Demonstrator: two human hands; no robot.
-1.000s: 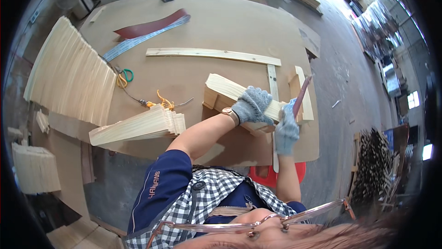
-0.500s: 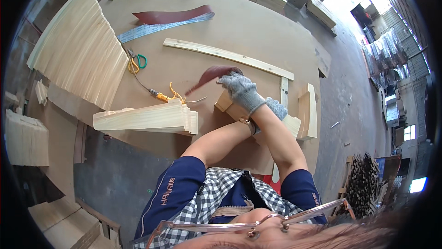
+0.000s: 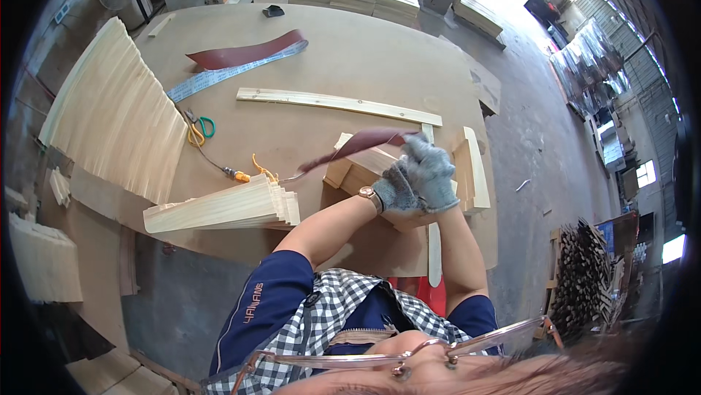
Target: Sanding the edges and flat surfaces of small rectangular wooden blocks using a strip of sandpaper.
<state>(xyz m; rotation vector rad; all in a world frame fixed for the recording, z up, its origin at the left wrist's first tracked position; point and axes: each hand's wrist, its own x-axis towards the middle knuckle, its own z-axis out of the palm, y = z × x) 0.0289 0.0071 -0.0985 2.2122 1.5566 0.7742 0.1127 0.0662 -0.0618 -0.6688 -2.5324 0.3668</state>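
My right hand, in a grey knit glove, is closed on one end of a brownish-red sandpaper strip. The strip curves leftward with its other end loose. My left hand, gloved and with a watch at the wrist, lies right against the right hand, over a pale wooden block. Its fingers are largely hidden, so its grip is unclear. The block rests on the brown table below both hands, its right part covered by them. To the right stands another wooden piece.
Long thin slats lie beyond my hands. On the left are a fanned stack of boards, a smaller stack, an orange-handled air gun and scissors. Another sandpaper strip lies farther back.
My right hand has moved right and slightly down with the sandpaper strip, and the strip trails over the block. My left hand has shifted left and now shows beside it. The view has tilted.
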